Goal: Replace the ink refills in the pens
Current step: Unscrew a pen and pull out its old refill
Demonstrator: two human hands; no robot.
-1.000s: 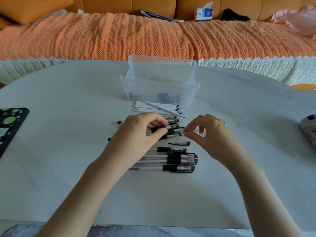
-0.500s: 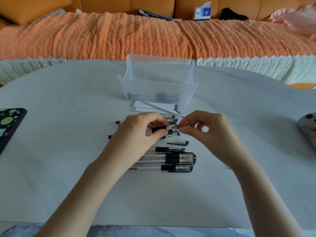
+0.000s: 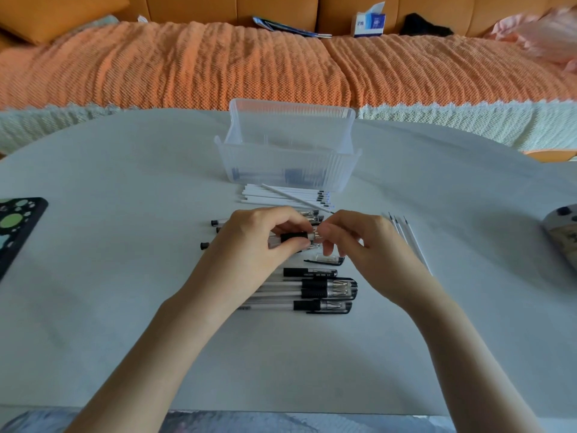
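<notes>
**While one hand steadies the barrel, the other works the tip**

Because the pen (image 3: 293, 237) is lifted just above the table (image 3: 125, 276), over the row of loose pens, everything depends on the two grips. The left hand (image 3: 259, 245) curls round the barrel at its black sleeve, with thumb below and fingers over the top. The right hand (image 3: 365, 248) closes its fingertips (image 3: 324, 232) in a narrow pinch on the pen's nose end. This looks like the tip cone being turned on its thread, though whether on or off cannot be told.

To do it well, the left hand should lock the barrel and let only the right fingers roll, keeping the cone in line with the barrel so that the thread does not cross. A light pinch is enough, since the small part could slip and roll away among the other pens.

The pen's cap (image 3: 326, 260) lies just below the hands, within easy reach. Fresh white refills (image 3: 281, 195) are stacked just in front of the clear box (image 3: 290, 170). A few thin refills (image 3: 406, 239) lie to the right, apart from that stack, and should be kept apart from it.
</notes>
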